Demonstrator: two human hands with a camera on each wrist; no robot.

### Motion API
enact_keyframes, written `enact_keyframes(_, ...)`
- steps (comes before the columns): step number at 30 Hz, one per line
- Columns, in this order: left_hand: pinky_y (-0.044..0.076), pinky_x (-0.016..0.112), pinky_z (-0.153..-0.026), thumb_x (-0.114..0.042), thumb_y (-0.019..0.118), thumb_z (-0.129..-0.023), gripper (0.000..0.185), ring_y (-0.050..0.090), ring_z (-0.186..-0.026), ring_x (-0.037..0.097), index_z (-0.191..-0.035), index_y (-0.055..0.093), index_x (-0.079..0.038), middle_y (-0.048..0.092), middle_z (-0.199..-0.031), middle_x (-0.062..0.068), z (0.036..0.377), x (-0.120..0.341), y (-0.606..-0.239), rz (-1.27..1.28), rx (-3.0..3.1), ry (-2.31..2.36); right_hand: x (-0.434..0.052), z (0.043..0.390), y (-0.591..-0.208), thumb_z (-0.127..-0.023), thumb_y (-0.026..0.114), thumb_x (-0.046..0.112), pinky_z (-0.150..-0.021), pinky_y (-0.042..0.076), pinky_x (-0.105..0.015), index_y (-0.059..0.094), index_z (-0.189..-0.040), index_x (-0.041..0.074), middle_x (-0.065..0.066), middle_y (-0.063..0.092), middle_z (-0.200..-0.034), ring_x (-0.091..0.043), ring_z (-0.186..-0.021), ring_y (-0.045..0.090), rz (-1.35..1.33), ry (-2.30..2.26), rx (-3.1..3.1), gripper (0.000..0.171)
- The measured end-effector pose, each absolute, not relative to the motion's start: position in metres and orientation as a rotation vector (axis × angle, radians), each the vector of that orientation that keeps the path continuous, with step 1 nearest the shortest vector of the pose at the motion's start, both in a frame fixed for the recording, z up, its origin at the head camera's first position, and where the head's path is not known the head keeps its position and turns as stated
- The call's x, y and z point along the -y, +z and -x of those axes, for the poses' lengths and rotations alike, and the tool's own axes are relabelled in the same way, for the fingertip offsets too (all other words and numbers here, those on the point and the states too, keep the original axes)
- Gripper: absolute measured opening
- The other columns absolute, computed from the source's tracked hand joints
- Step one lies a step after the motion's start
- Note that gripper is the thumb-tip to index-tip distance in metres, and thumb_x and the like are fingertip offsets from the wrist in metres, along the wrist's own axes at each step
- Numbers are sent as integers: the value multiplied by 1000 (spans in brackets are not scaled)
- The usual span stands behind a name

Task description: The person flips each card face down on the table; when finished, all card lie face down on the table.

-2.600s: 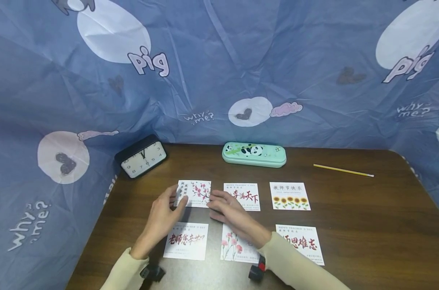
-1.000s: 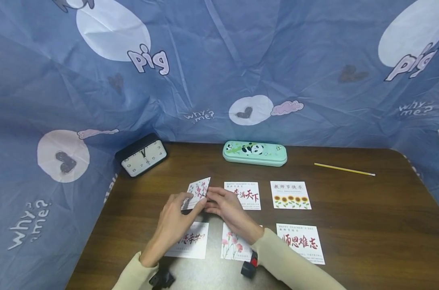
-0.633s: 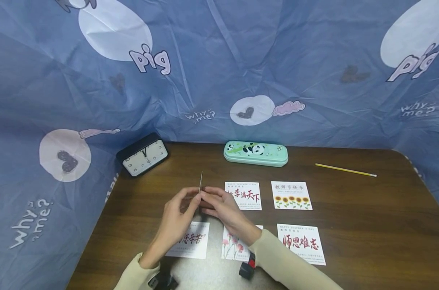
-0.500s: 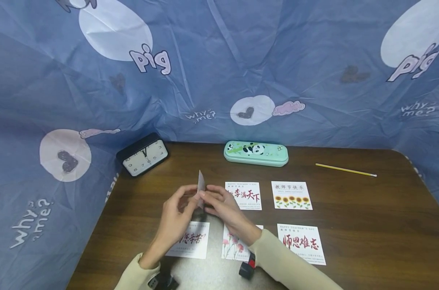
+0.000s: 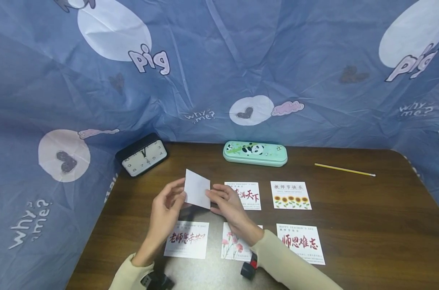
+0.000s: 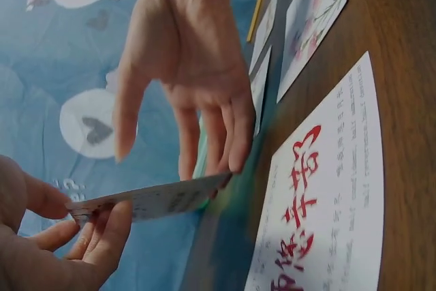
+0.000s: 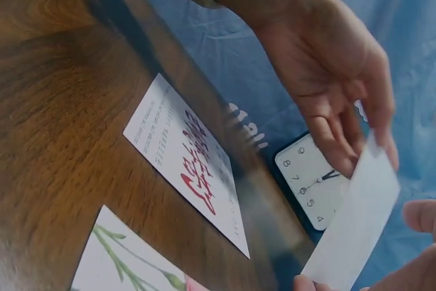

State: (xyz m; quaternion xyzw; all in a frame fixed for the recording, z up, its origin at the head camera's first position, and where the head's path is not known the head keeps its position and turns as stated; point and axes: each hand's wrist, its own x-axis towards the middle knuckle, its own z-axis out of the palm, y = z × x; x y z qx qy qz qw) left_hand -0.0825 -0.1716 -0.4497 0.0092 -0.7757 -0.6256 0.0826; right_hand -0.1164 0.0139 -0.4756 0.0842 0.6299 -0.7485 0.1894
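Note:
A square greeting card (image 5: 197, 190) is held tilted up off the table, its blank white back towards me. My left hand (image 5: 166, 205) pinches the card's left edge between thumb and fingers. At the opposite edge my right hand (image 5: 234, 207) touches the card with outstretched fingers; in the left wrist view its thumb stands away from the card. That view also shows part of the printed face, steeply foreshortened. Below the left hand lies a card with red lettering (image 5: 186, 240). Under the right forearm is a carnation card (image 5: 235, 245), partly covered.
Flat at the right lie a sunflower card (image 5: 290, 195) and another red-lettered card (image 5: 302, 243). A further lettered card (image 5: 249, 196) is partly behind the right hand. Along the back stand a clock (image 5: 143, 156), a green panda pencil case (image 5: 255, 154) and a yellow pencil (image 5: 344, 169).
The blossom card, flat at first, has been lifted and turned over, so its blank back now shows. My left hand has shifted left and my right thumb has come off the card.

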Motion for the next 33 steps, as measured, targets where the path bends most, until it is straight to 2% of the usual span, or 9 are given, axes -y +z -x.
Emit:
enact_keyframes(6,63,21,-78,7,58,-98,39,71,-92,16,-135,66,-2,69,-109,22,87,182,-456,-142,2419,-1750,-19,115,-476,-98,69,18,-100,60,-44,48,-145,0,-23,60,-142,-31,-124,67,-240,-2098,-1805,54)
enact_keyframes(11,56,14,-75,5,63,-95,38,73,-93,24,-132,69,-2,71,-105,18,91,190,-462,-223,2581,-1534,-21,115,-476,-96,67,11,-98,61,-43,50,-145,0,-25,58,-144,-26,-117,68,-251,-2088,-1838,53)
enact_keyframes(18,57,16,-66,6,67,-91,40,72,-93,27,-130,70,0,71,-105,18,95,195,-468,-251,2714,-1409,-23,116,-478,-94,65,6,-99,61,-44,49,-145,-1,-26,57,-145,-22,-113,68,-242,-2083,-1844,54)
enact_keyframes(25,54,15,-68,0,76,-86,39,72,-87,23,-125,71,4,74,-100,18,100,198,-472,-224,2783,-1349,-23,115,-479,-94,64,6,-102,60,-45,47,-146,-2,-27,56,-147,-28,-119,67,-227,-2076,-1839,55)
enact_keyframes(28,54,19,-71,-3,79,-85,42,72,-86,23,-125,71,5,75,-100,18,101,198,-473,-222,2808,-1329,-23,115,-479,-94,65,6,-102,59,-45,47,-146,-2,-27,55,-147,-29,-120,67,-222,-2078,-1836,56)
enact_keyframes(33,61,37,-81,-5,81,-85,49,74,-91,27,-131,66,5,75,-104,20,101,198,-475,-221,2834,-1309,-24,116,-480,-94,65,6,-101,60,-45,46,-146,-2,-28,55,-147,-28,-118,68,-214,-2077,-1836,56)
